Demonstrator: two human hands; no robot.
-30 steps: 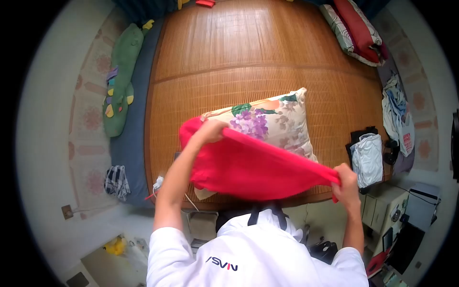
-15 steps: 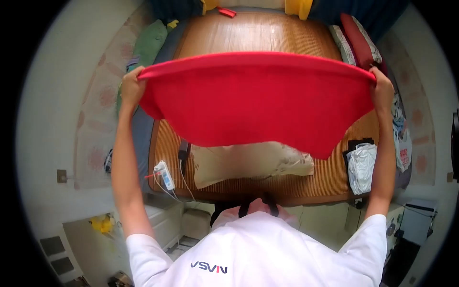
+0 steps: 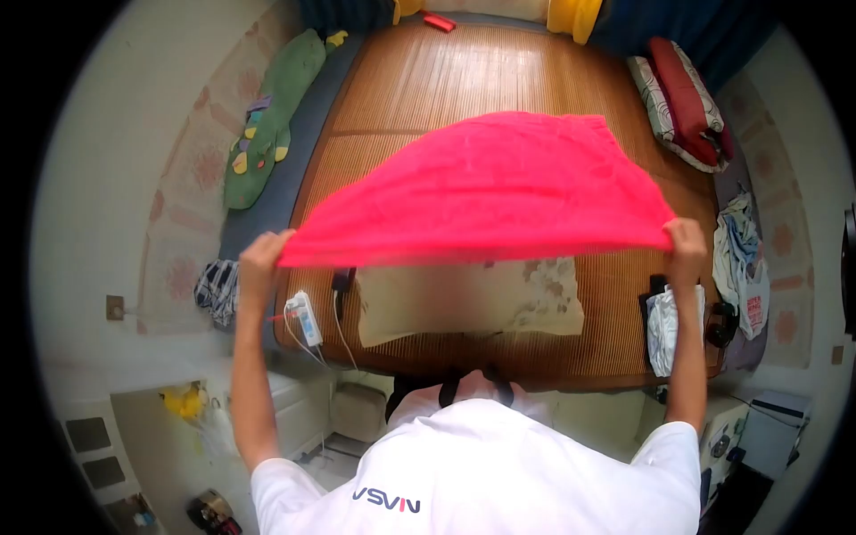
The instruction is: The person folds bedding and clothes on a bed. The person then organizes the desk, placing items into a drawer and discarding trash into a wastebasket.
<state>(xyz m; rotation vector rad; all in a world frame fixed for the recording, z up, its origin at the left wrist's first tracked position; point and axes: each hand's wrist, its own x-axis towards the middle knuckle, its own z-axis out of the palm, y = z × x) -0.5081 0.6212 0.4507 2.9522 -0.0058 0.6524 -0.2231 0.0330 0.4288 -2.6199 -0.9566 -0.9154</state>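
Observation:
A bright red-pink cloth [image 3: 490, 192] is stretched between my two hands and billows out over the bed mat. My left hand [image 3: 265, 254] grips its left near corner. At the right near corner, my right hand [image 3: 687, 241] is closed on the fabric. The near edge runs almost straight from one hand to the other. Below that edge lies a pale floral pillow [image 3: 464, 299], its far part hidden by the cloth.
A white power strip [image 3: 307, 319] with cords lies left of the pillow. Folded clothes [image 3: 662, 330] rest by my right forearm. A green plush toy [image 3: 278, 116] lies far left, and stacked bedding [image 3: 685, 107] far right. The woven mat [image 3: 446, 67] covers the bed.
Both hands have come down and nearer to me, after being raised and spread wide half a second ago. The cloth has swung from hanging toward me to billowing away across the mat.

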